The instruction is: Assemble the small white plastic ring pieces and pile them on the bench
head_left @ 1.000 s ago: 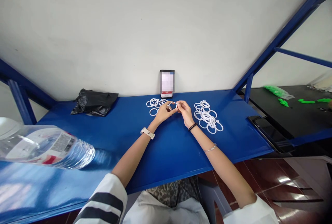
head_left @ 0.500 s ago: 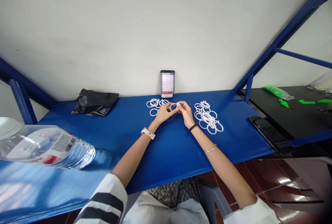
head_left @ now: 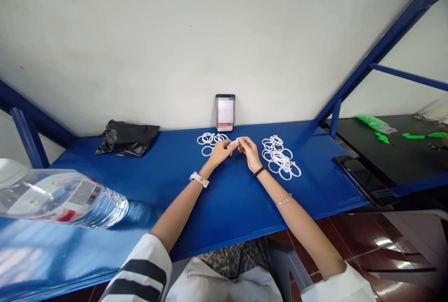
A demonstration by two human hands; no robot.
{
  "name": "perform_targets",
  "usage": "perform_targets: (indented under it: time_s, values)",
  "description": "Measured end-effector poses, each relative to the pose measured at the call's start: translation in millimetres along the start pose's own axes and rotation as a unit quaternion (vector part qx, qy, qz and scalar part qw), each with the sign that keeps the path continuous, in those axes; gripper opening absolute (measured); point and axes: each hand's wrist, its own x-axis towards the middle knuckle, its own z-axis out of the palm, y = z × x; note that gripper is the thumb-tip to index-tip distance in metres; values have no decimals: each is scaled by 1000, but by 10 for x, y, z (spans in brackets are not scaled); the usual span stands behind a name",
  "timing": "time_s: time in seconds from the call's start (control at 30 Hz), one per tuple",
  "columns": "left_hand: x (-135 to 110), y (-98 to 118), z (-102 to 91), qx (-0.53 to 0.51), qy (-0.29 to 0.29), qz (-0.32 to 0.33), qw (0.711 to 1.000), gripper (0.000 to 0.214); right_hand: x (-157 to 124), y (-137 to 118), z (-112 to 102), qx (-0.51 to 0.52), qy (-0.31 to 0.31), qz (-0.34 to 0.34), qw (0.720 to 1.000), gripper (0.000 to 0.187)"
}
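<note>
Between my two hands is a white plastic ring [head_left: 233, 143], seen nearly edge-on. My left hand [head_left: 221, 151] grips it from the left, and my right hand [head_left: 248, 150] pinches its right end with thumb and fingers. Beside my left hand lies a small group of white rings [head_left: 207, 139], some overlapping and partly hidden by the hand. To the right of my right hand a larger heap of white rings [head_left: 280, 156] is spread on the blue table [head_left: 231, 199]. Small knobs show on some of the rings.
A phone [head_left: 226, 112] with a blurred screen leans against the wall. A black plastic bag [head_left: 128, 137] and a large clear bottle [head_left: 66, 197] lie on the left. At the right edge rests a dark phone [head_left: 362, 178]; green pieces [head_left: 381, 137] are on the black table beyond.
The ring in my hands has tilted from a visible round opening to nearly edge-on. Both hands stay in about the same place, and the heaps look unchanged.
</note>
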Motion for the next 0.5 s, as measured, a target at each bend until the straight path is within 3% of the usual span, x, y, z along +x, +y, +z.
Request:
perform_targets:
  time_s: [0.33, 0.5]
  values:
    - [-13, 32, 0, 25, 5, 1, 1000, 51, 33, 30, -28, -38, -5, -24, 999, 36]
    - [9, -10, 13, -12, 15, -11, 1000, 57, 26, 41, -34, -52, -10, -34, 998, 35]
